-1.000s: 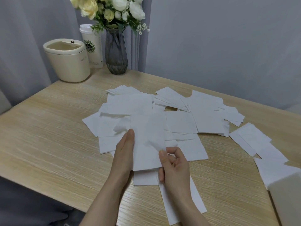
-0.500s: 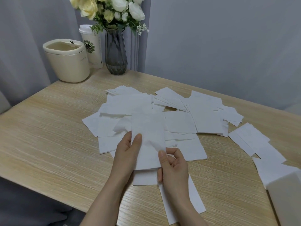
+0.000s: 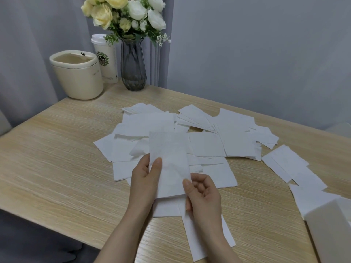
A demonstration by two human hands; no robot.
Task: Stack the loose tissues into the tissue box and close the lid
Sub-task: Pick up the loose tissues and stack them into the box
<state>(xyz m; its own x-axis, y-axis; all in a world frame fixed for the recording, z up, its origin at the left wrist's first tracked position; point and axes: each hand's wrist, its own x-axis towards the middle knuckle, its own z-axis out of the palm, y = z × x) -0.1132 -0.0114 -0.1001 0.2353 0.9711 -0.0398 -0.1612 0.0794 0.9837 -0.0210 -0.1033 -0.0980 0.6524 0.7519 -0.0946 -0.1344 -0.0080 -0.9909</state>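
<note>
Several loose white tissues lie scattered over the middle of the wooden table. One folded tissue is raised above the pile. My left hand pinches its left edge, thumb on top and fingers behind. My right hand pinches its lower right corner with the thumb, the other fingers curled. The white tissue box stands at the right edge, only partly in view; its lid cannot be made out. More tissues trail toward it.
At the back left corner stand a cream round bin, a white lidded paper cup and a grey glass vase with yellow and white flowers. Grey curtain hangs behind. The table's near edge runs bottom left.
My left thumb has slid from beside the tissue onto its front, so the hand now pinches the left edge. The right hand kept its hold on the lower corner.
</note>
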